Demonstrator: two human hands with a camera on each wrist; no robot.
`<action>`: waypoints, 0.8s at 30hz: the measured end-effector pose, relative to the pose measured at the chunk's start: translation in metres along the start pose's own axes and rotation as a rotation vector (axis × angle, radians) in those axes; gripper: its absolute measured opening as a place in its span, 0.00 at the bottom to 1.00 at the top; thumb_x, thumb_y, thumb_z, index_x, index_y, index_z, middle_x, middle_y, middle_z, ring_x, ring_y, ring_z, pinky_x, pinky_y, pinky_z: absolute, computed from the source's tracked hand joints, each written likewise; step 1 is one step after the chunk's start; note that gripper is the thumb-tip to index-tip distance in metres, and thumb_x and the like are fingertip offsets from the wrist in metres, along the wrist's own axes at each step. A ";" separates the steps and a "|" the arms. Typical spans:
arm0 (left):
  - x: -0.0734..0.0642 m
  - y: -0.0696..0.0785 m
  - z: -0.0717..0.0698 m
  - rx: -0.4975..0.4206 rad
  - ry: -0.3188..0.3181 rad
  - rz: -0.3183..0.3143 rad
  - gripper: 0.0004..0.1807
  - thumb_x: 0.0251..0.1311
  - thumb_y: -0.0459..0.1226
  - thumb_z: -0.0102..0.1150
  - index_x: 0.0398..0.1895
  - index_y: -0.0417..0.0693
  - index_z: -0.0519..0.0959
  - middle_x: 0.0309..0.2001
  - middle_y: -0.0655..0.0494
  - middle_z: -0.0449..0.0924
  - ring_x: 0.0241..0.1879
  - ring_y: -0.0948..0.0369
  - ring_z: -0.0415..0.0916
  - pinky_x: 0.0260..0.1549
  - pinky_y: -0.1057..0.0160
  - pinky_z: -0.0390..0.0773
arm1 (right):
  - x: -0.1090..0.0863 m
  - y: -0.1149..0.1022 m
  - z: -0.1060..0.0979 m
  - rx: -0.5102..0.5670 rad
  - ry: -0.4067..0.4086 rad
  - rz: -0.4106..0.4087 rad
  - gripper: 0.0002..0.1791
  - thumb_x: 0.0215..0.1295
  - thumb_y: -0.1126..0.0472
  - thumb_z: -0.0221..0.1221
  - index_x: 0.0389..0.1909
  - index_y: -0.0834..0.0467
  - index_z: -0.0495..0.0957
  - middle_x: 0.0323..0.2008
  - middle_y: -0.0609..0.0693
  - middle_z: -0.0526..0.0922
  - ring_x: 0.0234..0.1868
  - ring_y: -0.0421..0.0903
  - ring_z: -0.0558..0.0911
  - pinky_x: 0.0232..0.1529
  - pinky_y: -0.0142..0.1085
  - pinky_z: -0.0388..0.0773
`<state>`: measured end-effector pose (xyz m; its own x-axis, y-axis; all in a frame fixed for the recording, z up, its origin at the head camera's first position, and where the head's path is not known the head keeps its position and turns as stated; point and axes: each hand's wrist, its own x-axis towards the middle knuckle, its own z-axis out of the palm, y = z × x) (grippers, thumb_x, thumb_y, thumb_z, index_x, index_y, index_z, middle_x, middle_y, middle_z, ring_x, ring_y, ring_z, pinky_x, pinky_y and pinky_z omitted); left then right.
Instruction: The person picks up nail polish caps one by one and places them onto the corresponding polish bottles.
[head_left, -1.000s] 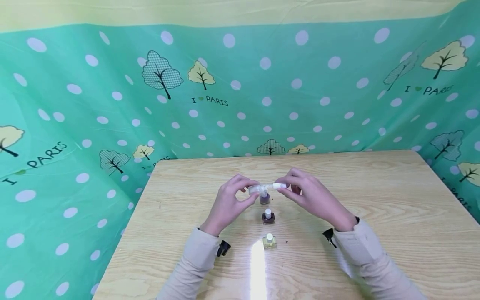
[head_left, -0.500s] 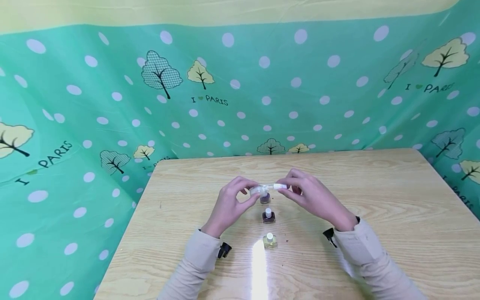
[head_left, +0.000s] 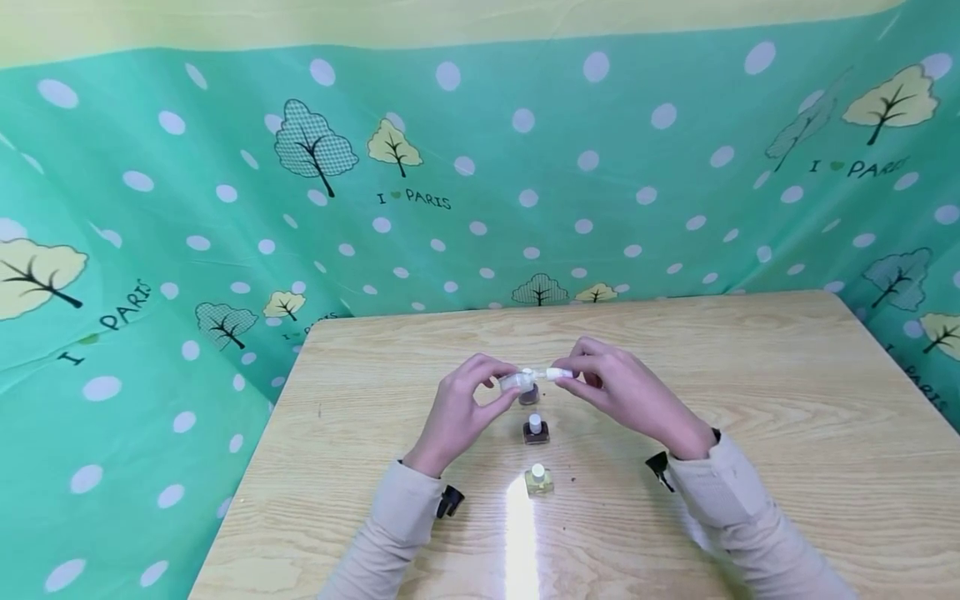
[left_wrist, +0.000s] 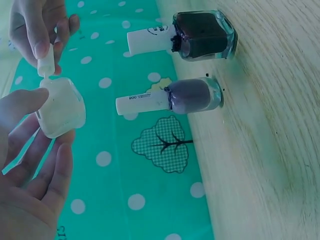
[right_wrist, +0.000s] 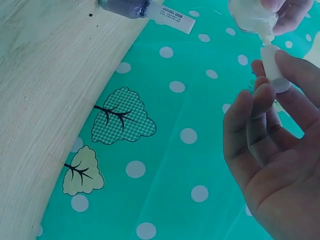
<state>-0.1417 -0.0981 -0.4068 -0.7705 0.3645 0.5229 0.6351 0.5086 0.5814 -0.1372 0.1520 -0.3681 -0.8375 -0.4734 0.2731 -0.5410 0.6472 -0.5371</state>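
Observation:
My left hand (head_left: 459, 408) holds a small glass bottle of whitish nail polish (left_wrist: 62, 107) between thumb and fingers, tilted on its side above the table. Its white cap (right_wrist: 274, 69) is pinched between the thumb and fingers of my right hand (head_left: 622, 392). In both wrist views a short pale stem shows between cap and bottle neck, so the two stand slightly apart. Below the hands, a purple nail polish bottle (left_wrist: 190, 96) stands upright, partly covered in the head view. Nearer me are a dark nail polish bottle (head_left: 536, 431) and a yellowish one (head_left: 539, 481), both white-capped.
The bottles stand in a row on a light wood-grain table (head_left: 360, 367). A green dotted curtain (head_left: 480, 183) hangs behind and at the sides. Small dark specks lie near the bottles, and a bright light reflection (head_left: 521, 542) crosses the table's near part.
The bottle in my left hand has shifted slightly right, and the gap between it and the cap has narrowed. The right hand stays almost still; the head view has shifted a little.

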 end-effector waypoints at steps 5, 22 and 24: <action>0.001 0.003 -0.001 0.008 0.000 0.004 0.14 0.58 0.38 0.70 0.46 0.47 0.84 0.42 0.58 0.83 0.42 0.62 0.80 0.42 0.59 0.83 | 0.002 -0.002 -0.001 -0.009 -0.011 -0.002 0.11 0.68 0.55 0.63 0.47 0.52 0.86 0.31 0.39 0.74 0.25 0.36 0.69 0.24 0.29 0.71; 0.003 0.007 0.000 0.037 -0.027 0.049 0.13 0.57 0.37 0.70 0.47 0.48 0.85 0.42 0.59 0.82 0.42 0.63 0.80 0.44 0.65 0.82 | 0.008 -0.004 0.010 -0.010 -0.036 -0.063 0.06 0.68 0.57 0.62 0.42 0.50 0.86 0.31 0.38 0.72 0.24 0.35 0.68 0.22 0.28 0.71; 0.003 0.006 0.000 0.042 -0.025 0.053 0.13 0.57 0.37 0.70 0.47 0.48 0.85 0.42 0.59 0.82 0.42 0.63 0.80 0.44 0.65 0.82 | 0.008 -0.004 0.010 -0.009 -0.038 -0.056 0.06 0.68 0.56 0.62 0.42 0.49 0.86 0.31 0.38 0.72 0.24 0.35 0.68 0.23 0.28 0.71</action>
<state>-0.1399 -0.0934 -0.4017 -0.7372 0.4113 0.5361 0.6728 0.5203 0.5260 -0.1406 0.1393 -0.3719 -0.8023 -0.5311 0.2723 -0.5879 0.6245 -0.5141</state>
